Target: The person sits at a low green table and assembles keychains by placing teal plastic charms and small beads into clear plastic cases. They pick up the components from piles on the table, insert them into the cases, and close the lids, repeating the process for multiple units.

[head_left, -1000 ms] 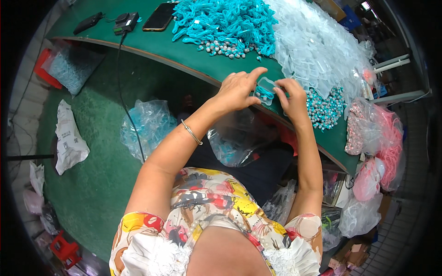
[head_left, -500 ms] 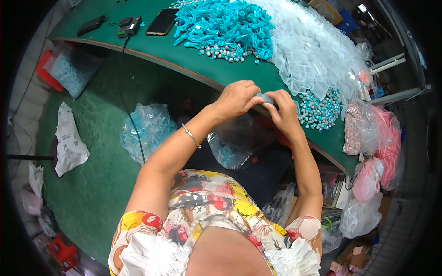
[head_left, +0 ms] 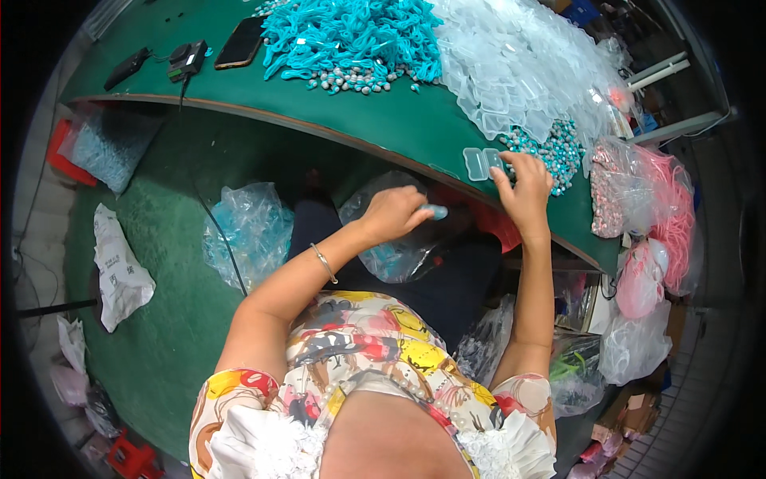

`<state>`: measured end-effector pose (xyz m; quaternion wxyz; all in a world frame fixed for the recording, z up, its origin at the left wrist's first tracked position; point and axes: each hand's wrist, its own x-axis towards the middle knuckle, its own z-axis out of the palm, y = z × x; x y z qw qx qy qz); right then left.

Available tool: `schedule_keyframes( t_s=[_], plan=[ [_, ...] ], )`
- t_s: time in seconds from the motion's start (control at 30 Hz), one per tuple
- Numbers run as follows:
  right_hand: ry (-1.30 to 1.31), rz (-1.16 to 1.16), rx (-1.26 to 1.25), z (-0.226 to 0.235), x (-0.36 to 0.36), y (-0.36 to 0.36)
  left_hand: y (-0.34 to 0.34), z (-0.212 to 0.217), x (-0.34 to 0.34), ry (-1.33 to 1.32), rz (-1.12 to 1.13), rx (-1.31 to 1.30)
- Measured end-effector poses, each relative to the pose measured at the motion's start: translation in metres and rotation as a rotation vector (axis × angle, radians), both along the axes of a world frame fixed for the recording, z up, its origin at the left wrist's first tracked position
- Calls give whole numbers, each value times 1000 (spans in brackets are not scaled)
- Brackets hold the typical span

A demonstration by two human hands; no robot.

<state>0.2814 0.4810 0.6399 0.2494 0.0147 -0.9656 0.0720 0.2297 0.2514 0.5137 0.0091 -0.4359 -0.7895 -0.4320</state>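
My left hand (head_left: 396, 214) is closed over the bag in my lap, gripping a small clear case with teal inside (head_left: 435, 211); its far end sticks out past the fingertips. At the table's near edge, my right hand (head_left: 524, 194) pinches the right side of a clear plastic box (head_left: 476, 164). That box lies opened out, lid and base side by side, and looks unfilled. Just beyond my right fingers is a pile of teal and silver-grey beads (head_left: 558, 152). A heap of similar clear boxes (head_left: 519, 68) spreads over the table behind them.
Teal cord loops (head_left: 351, 40) are heaped on the green table (head_left: 319, 108), near a phone (head_left: 239, 42) and a small black device (head_left: 187, 61). A bag of pink cords (head_left: 670, 207) hangs at the right. Clear bags with teal pieces (head_left: 249, 231) stand below the table.
My hands have come apart. The left has drawn down toward my lap with the small case; the right has moved right, onto an opened clear box at the table's edge.
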Motion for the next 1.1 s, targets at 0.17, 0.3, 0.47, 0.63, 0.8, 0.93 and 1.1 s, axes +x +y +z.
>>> schedule_keyframes(
  t_s=[0.17,0.3,0.47,0.63,0.8,0.93,1.1],
  plan=[
    [-9,-15,126,-12,-3,-12,16,-66,9,-68,-42,-405],
    [-56,-13,59,-15,-10,-24,18,-59,12,-93,-126,-458],
    [-46,129,-10,-19,-19,-28,-2,31,-17,-170,-467,-83],
    [-43,183,-36,-22,-32,-34,-2,92,-91,128,250,156],
    [62,135,-95,-12,-26,-24,29,80,-152,247,489,-176],
    [101,32,-131,-3,-5,14,43,70,-161,339,468,-220],
    [95,-65,-196,-4,21,46,20,80,-147,257,201,-78]
  ],
)
